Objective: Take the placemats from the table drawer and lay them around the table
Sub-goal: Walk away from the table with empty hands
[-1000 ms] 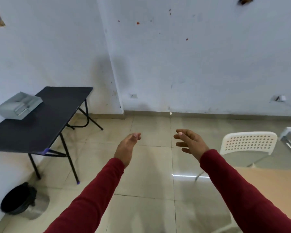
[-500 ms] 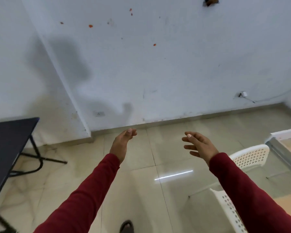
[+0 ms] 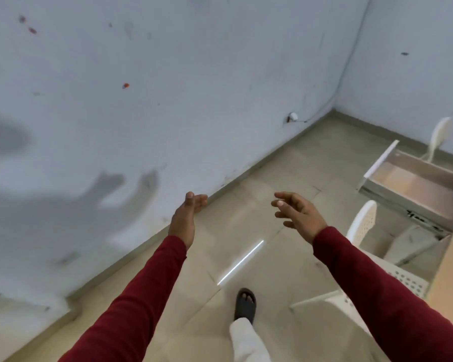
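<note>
Both hands are raised in front of the chest, empty, fingers loosely spread: the left hand palm inward, the right hand slightly curled, apart from each other and touching nothing. Below them a sandalled foot steps on the tiled floor.

Just right of the right forearm stands a white chair, its perforated back facing the hands. Past the chair, along the right edge of view, runs a strip of the pale wooden worktop. Further right and beyond the right hand, the drawer hangs pulled out from the worktop's end. Its bottom looks bare and pale; no placemats can be made out in it from here, though the picture is blurred and part of the drawer is cut off. A second chair shows behind it, near the far wall.

The step in hand seems to be the approach to the drawer. To do it well, turn the body fully right so the drawer sits between the two hands rather than off to one side, and pass around the near chair instead of leaning over it. Look into the whole drawer before reaching. If mats lie flat there, slide both hands under the stack and lift it level, so none slip off.
</note>
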